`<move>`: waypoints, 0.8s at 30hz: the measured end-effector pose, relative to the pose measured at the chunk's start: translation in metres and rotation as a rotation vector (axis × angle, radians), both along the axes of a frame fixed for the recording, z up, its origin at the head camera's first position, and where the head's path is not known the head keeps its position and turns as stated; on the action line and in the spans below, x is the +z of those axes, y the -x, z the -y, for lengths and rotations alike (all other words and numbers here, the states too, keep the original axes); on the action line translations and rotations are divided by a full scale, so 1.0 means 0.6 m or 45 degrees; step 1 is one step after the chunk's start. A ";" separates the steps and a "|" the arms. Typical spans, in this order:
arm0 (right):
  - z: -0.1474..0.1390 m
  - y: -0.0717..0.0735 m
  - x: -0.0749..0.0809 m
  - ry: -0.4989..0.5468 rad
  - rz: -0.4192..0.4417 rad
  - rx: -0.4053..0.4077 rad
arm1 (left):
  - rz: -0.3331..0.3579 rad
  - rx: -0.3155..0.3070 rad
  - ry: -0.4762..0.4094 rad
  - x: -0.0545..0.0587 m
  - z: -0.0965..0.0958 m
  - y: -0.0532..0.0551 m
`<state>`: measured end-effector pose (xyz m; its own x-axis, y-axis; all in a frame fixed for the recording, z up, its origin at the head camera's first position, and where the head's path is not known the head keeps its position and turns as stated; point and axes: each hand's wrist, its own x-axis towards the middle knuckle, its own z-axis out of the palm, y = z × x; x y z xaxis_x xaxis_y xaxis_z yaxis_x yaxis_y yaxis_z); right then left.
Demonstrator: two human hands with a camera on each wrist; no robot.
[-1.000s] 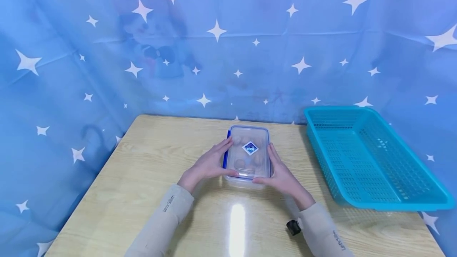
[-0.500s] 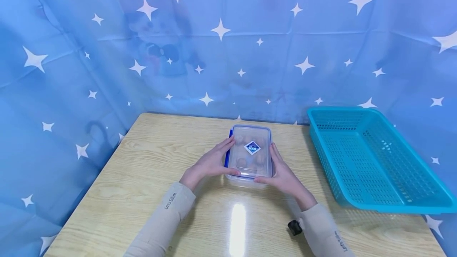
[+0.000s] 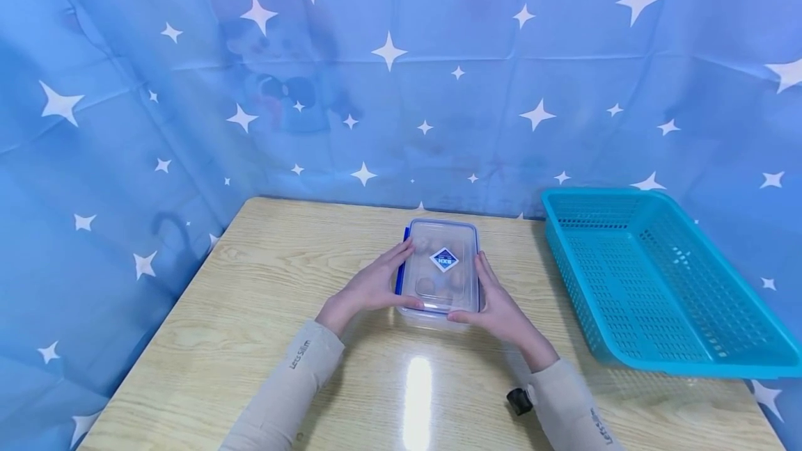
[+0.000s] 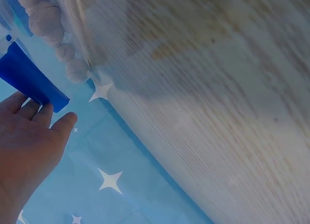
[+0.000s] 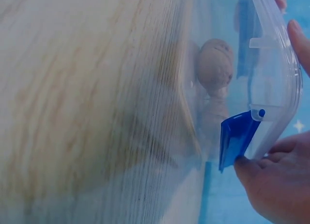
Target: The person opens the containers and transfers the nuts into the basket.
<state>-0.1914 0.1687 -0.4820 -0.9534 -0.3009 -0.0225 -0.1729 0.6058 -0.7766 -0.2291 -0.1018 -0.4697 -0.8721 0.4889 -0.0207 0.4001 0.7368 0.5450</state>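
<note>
A clear plastic food container [image 3: 441, 291] with a blue-edged lid and a diamond-shaped label sits toward the back of the table. Inside are several round, pale-brown lumps [image 5: 215, 67]. My left hand [image 3: 370, 291] grips its left side, thumb along the near edge of the lid. In the left wrist view, fingertips touch a blue clip [image 4: 34, 79] that sticks outward. My right hand [image 3: 501, 308] holds the right side, thumb at the near right corner. Another blue clip [image 5: 237, 137], also angled out, meets a fingertip in the right wrist view.
A turquoise perforated basket [image 3: 702, 367] stands at the table's right. The wooden table [image 3: 263, 277] backs onto a blue curtain [image 3: 351, 82] with white stars. A small black device [image 3: 519, 401] is by the right sleeve.
The head view has shifted slightly, so everything appears a little farther right. Both hands stay at the same places on the container.
</note>
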 end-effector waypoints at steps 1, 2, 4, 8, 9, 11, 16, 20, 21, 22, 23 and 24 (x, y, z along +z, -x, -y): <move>-0.001 0.000 -0.001 0.003 -0.005 0.001 | 0.002 0.001 -0.001 0.000 -0.001 -0.001; -0.001 0.000 -0.002 0.006 -0.009 0.002 | 0.004 0.003 -0.004 0.000 -0.001 -0.002; -0.002 -0.002 -0.003 0.006 -0.015 0.001 | 0.009 0.006 -0.012 -0.001 -0.002 -0.004; -0.004 -0.004 -0.003 0.004 -0.023 -0.004 | 0.012 -0.005 -0.030 -0.001 -0.004 -0.005; -0.004 -0.004 -0.002 0.004 -0.022 -0.004 | 0.020 -0.009 -0.034 0.000 -0.004 -0.004; -0.004 -0.004 0.000 0.001 -0.026 -0.001 | 0.042 -0.014 -0.046 0.001 -0.003 -0.001; -0.003 -0.002 0.002 -0.004 -0.027 0.000 | 0.110 0.043 -0.212 0.010 -0.004 0.007; -0.003 -0.002 0.000 -0.013 -0.015 -0.011 | 0.204 0.189 -0.399 0.006 -0.013 0.011; -0.003 -0.002 -0.001 -0.014 -0.013 -0.010 | 0.234 0.232 -0.445 0.003 -0.015 0.011; -0.002 -0.002 -0.001 -0.014 -0.013 -0.008 | 0.274 0.279 -0.491 -0.001 -0.017 0.012; -0.002 -0.001 0.000 -0.013 -0.015 -0.007 | 0.310 0.323 -0.539 -0.004 -0.018 0.013; -0.002 -0.001 0.000 -0.010 -0.018 -0.006 | 0.345 0.360 -0.582 -0.008 -0.020 0.014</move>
<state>-0.1911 0.1698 -0.4818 -0.9550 -0.2964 -0.0115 -0.1809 0.6128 -0.7692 -0.2374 -0.0899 -0.4742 -0.9626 0.2507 -0.1030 0.0253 0.4614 0.8868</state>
